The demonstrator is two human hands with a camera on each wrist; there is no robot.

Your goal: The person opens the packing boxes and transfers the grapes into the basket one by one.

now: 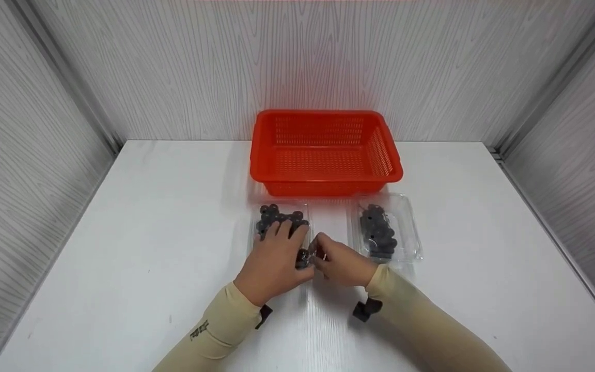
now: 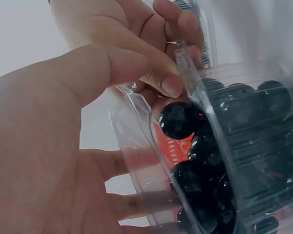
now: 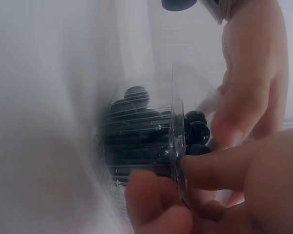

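Note:
A clear plastic box (image 2: 219,129) holds a bunch of dark round grapes (image 1: 271,212) on the near middle of the table. My left hand (image 1: 271,261) lies spread across the top of this box. In the left wrist view its fingers reach over the clear lid (image 2: 132,131), which stands a little apart from the base along one edge. At the box's right edge, my right hand (image 1: 343,262) pinches the rim (image 3: 177,141) between thumb and fingers. To the right stands a second clear box (image 1: 408,227) with another bunch of dark grapes (image 1: 378,232).
Behind the boxes a red plastic basket (image 1: 328,188) stands against the back wall. White table surface (image 1: 147,243) stretches out on both sides. Pale wood-grain panels (image 1: 189,67) enclose the table at the back, left and right.

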